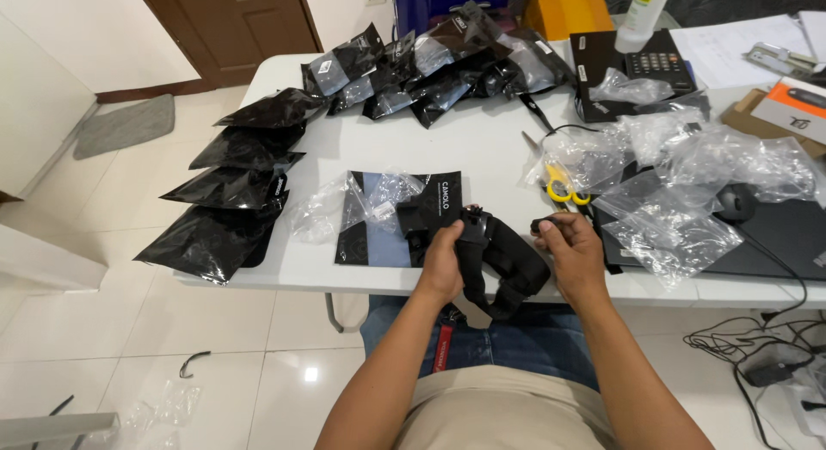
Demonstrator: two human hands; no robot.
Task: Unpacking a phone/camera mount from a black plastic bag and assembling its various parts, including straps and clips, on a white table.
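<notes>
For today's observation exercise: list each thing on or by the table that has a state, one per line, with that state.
Left hand: gripping the black strap.
Right hand: pinching a small black clip.
Black strap: held at the table edge.
Black pouches: lying overlapped.
Clear bags: crumpled.
Scissors: lying flat.
Door: shut.

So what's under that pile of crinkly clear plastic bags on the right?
Under the clear plastic bags lie yellow-handled scissors, a black mouse and a dark mat. Anything deeper in the pile is covered.

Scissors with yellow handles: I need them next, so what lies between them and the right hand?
Only bare white table, in the head view; the scissors lie just beyond the right hand.
</notes>
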